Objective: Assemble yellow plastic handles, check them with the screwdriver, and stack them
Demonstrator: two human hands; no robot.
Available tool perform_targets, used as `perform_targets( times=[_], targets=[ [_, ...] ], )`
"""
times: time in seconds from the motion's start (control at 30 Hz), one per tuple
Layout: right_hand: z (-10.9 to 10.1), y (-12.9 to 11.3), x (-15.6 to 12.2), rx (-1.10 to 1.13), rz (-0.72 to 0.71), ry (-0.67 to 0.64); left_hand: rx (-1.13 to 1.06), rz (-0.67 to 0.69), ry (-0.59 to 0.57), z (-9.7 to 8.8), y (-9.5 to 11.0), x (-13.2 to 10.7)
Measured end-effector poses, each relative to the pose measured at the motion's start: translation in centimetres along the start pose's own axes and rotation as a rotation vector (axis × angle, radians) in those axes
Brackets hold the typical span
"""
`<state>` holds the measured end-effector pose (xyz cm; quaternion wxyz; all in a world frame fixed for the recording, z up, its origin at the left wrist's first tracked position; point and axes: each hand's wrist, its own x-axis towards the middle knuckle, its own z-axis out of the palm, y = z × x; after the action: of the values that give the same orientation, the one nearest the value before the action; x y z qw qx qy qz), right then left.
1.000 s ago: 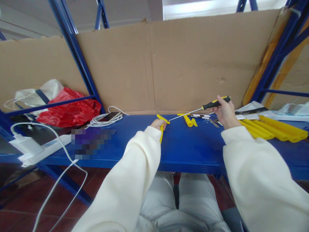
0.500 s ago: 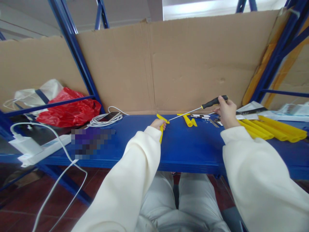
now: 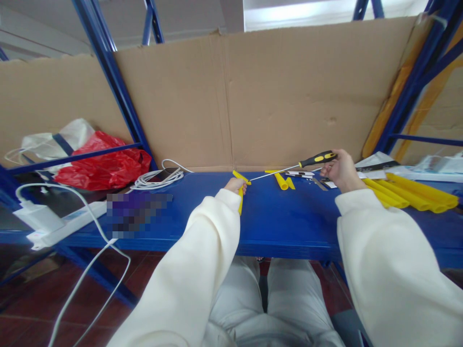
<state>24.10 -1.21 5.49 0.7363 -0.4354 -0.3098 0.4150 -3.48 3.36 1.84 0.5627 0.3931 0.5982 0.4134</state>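
My left hand [image 3: 234,186] is closed round a short yellow tube piece [image 3: 240,185] over the blue shelf [image 3: 282,217]. My right hand [image 3: 340,171] grips the black and yellow handle of a long screwdriver [image 3: 314,158]. Its thin metal shaft runs left, and the tip meets the end of the yellow piece at my left hand. Two more short yellow pieces [image 3: 282,180] lie on the shelf between my hands.
Long yellow tubes [image 3: 408,193] lie at the right beside papers and small tools [image 3: 307,174]. A coiled white cable and phone [image 3: 159,177] sit left of centre. A red bag [image 3: 103,164] and white power strip [image 3: 54,221] are further left. Cardboard [image 3: 253,96] backs the shelf.
My right hand has lowered the screwdriver handle a little, so the shaft lies flatter. My left hand with the yellow piece has barely shifted.
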Motion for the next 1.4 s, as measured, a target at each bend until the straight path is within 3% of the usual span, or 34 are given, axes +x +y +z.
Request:
perform_targets(
  times=[0.1,0.37,0.53,0.63,0.9,1.13,1.4],
  targets=[
    [0.3,-0.3,-0.4,-0.039,0.035,0.059,0.010,0.011,0.008,0.0,-0.1,0.2],
    [0.7,0.0,-0.9,-0.186,-0.142,0.171,0.074,0.067,0.015,-0.1,-0.4,1.0],
    [0.7,0.1,-1.1,-0.145,-0.099,0.176,0.137,0.127,0.042,-0.1,-0.5,1.6],
    [0.4,0.2,-0.6,-0.115,-0.022,0.122,0.175,0.146,0.088,-0.2,-0.5,1.7],
    [-0.5,0.2,0.8,0.011,0.160,-0.051,0.147,0.156,0.082,-0.5,-0.5,2.1],
    [0.0,-0.4,-0.4,0.028,0.188,0.005,0.132,0.162,0.069,-0.5,-0.6,2.3],
    [-0.5,0.7,1.4,-0.061,0.125,0.098,0.174,0.163,0.097,-0.3,-0.5,1.8]
  ],
)
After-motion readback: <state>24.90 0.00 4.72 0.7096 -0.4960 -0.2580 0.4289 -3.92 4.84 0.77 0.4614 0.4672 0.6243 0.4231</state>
